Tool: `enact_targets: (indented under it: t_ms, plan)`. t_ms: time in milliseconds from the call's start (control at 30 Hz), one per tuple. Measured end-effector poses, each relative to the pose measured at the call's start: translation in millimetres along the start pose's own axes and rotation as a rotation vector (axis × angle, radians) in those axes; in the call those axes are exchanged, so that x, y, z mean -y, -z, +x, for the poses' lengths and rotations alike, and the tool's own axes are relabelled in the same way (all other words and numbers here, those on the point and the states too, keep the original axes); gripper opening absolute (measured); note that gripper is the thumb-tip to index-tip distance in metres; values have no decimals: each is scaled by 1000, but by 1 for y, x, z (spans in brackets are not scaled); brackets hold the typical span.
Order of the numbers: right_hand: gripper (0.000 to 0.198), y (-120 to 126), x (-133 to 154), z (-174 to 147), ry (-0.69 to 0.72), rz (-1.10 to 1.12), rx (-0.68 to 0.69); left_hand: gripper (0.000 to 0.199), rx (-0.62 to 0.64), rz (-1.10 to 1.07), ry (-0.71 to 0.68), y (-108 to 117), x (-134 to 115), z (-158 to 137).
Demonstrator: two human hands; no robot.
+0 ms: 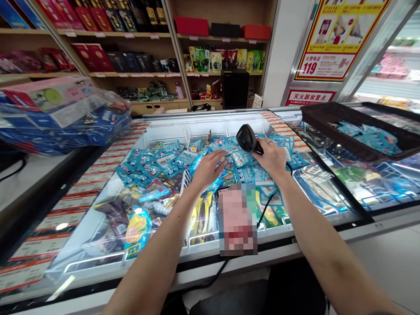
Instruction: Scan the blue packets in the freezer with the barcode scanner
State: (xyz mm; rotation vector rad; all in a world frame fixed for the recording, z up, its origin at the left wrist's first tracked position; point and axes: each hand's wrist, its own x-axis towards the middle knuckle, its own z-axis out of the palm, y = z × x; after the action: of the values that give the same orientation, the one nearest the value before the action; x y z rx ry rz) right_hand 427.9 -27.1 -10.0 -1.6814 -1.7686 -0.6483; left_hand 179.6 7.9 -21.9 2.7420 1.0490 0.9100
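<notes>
My right hand is wrapped round the handle of a black barcode scanner, its head turned to the left. From the handle a black cable runs down over the front of the chest freezer. My left hand is above the glass top with its fingers stretched out and the thumb apart, close to shiny blue packaging. Many small turquoise packets lie spread over the glass, around and between both hands; several show white barcode labels. A blurred-out pink rectangular thing lies nearer to me.
Wrapped ice creams show through the glass at front left. A plastic-wrapped stack of boxes stands left. At right, a dark brown tray holds more turquoise packets. Shelves with bottles and boxes line the back.
</notes>
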Motion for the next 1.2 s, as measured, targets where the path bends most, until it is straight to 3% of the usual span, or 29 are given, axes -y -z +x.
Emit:
enact_targets:
  t_ms: [200, 433, 600, 700, 833, 933, 1100, 1200]
  plan:
    - [41, 3, -3, -2, -117, -20, 35, 44, 215, 72, -90, -9, -11, 7]
    - [37, 5, -5, -5, -79, 20, -16, 31, 65, 202, 38, 2, -11, -7]
    - [40, 5, -4, -7, -47, 19, -4, 39, -26, 134, 37, -4, -7, -7]
    - [40, 6, -2, -7, -31, 15, 10, 47, 0, 98, 89, -9, -2, -5]
    - [37, 8, 1, -7, -10, 5, 42, 42, 39, 122, 170, -12, 3, -7]
    - [39, 10, 3, -7, -6, -14, 79, 45, -7, 136, 182, -12, 5, -8]
    - [41, 9, 5, -6, 3, -52, 115, 53, 36, 94, 205, -13, 11, -8]
    - [40, 7, 4, -7, 2, -59, 104, 63, -56, -19, 280, -11, 18, -7]
